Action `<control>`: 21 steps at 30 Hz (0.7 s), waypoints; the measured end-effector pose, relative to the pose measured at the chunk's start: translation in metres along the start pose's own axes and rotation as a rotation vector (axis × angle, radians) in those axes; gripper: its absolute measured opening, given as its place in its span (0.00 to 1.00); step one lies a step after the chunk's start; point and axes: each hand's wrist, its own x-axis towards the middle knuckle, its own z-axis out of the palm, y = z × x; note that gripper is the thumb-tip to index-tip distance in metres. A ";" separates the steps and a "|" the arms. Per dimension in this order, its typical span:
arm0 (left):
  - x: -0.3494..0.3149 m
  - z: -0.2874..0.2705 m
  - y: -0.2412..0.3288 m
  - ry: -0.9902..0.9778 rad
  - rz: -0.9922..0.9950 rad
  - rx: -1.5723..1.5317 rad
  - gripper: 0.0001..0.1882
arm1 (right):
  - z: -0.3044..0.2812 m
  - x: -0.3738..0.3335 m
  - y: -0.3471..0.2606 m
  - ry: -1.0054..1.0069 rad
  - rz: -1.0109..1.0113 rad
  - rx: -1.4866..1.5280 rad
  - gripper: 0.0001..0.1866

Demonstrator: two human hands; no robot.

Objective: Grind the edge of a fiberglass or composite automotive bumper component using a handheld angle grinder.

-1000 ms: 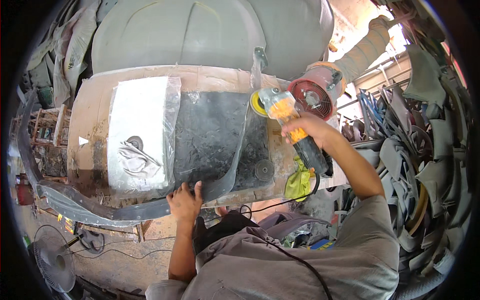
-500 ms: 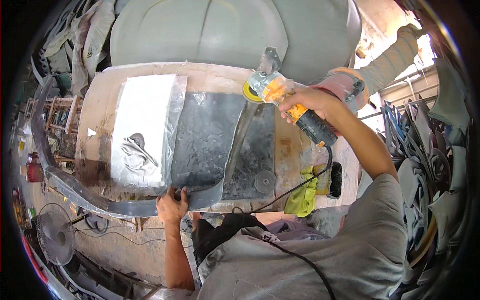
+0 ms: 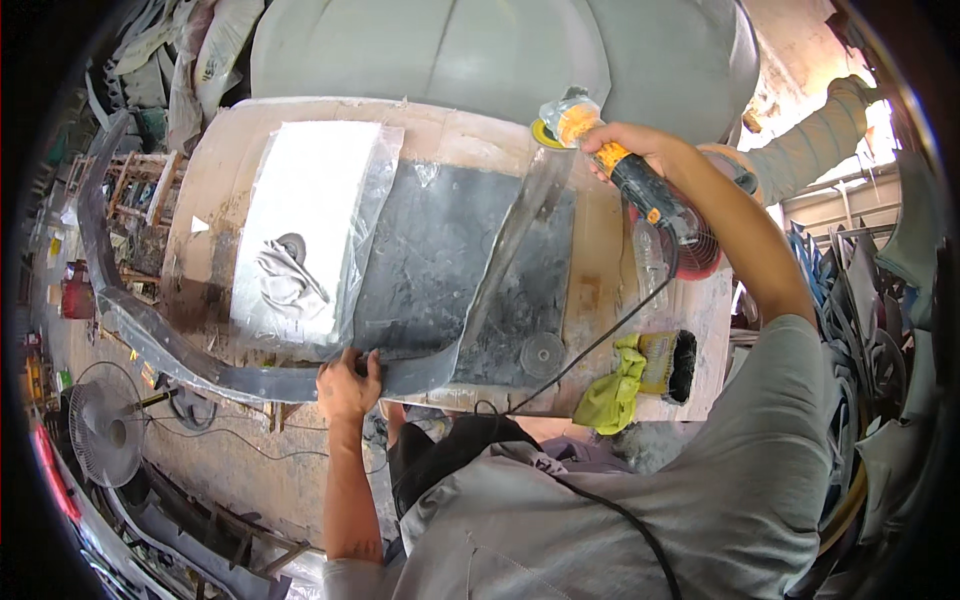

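My right hand (image 3: 640, 150) grips a yellow and black angle grinder (image 3: 600, 150), held over the far end of a long curved grey panel strip (image 3: 500, 260). The grinder's disc (image 3: 548, 132) sits near the strip's far tip. My left hand (image 3: 348, 385) holds the near edge of the grey panel (image 3: 430, 260) where the strip bends along the table's front. The panel lies on a wooden table (image 3: 600, 290), partly under a shiny plastic sheet (image 3: 310, 220).
A yellow-green cloth (image 3: 610, 385) and a brush (image 3: 670, 362) lie at the table's near right corner. A loose sanding disc (image 3: 543, 352) rests on the panel. A red fan (image 3: 700, 250) and another person's sleeve (image 3: 810, 150) are at right. A floor fan (image 3: 105, 432) stands at left.
My right hand has carried the grinder left and farther away, to the strip's far tip. My view has shifted, and my left hand has stayed on the panel's near edge.
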 end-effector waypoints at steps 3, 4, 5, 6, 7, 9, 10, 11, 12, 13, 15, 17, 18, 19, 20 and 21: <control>0.000 0.001 0.001 -0.021 -0.064 -0.023 0.18 | 0.025 -0.034 0.012 -0.013 0.046 -0.076 0.13; 0.000 0.001 0.001 -0.029 -0.079 -0.024 0.19 | 0.034 -0.047 0.015 -0.026 0.053 -0.095 0.13; -0.001 0.001 0.001 -0.032 -0.077 -0.018 0.19 | 0.043 -0.059 0.018 -0.031 0.060 -0.118 0.14; -0.002 0.001 0.001 -0.022 -0.070 -0.019 0.19 | 0.051 -0.070 0.021 -0.039 0.057 -0.107 0.14; -0.002 0.000 0.001 -0.010 -0.046 -0.023 0.19 | 0.058 -0.081 0.024 -0.057 0.039 -0.144 0.14; -0.003 0.000 0.002 -0.011 -0.047 -0.002 0.19 | 0.072 -0.099 0.030 -0.072 0.019 -0.169 0.15; -0.004 -0.001 0.002 -0.008 -0.047 0.010 0.19 | 0.078 -0.106 0.034 -0.089 0.003 -0.157 0.15; -0.004 0.000 0.002 -0.003 -0.036 0.018 0.20 | 0.084 -0.112 0.040 -0.095 -0.009 -0.153 0.16; -0.005 0.000 0.002 -0.009 -0.044 0.023 0.20 | 0.091 -0.117 0.046 -0.105 -0.011 -0.140 0.16; -0.005 0.001 0.001 -0.013 -0.043 0.017 0.20 | 0.098 -0.121 0.053 -0.110 -0.045 -0.160 0.18; -0.005 0.002 0.000 -0.012 -0.037 0.013 0.20 | 0.111 -0.128 0.065 -0.112 -0.087 -0.177 0.20; -0.006 0.003 -0.002 0.007 -0.012 0.003 0.20 | 0.125 -0.135 0.076 -0.115 -0.129 -0.260 0.22; -0.006 0.003 -0.004 0.009 -0.016 0.006 0.20 | 0.133 -0.138 0.083 -0.059 -0.163 -0.298 0.24; -0.006 0.004 -0.005 -0.009 -0.031 0.005 0.20 | 0.141 -0.140 0.090 -0.060 -0.155 -0.295 0.24; -0.006 0.004 -0.007 -0.016 -0.026 -0.008 0.20 | 0.150 -0.141 0.096 -0.024 -0.200 -0.374 0.25; -0.005 0.004 -0.009 -0.031 -0.037 0.006 0.20 | 0.159 -0.142 0.103 0.024 -0.239 -0.454 0.27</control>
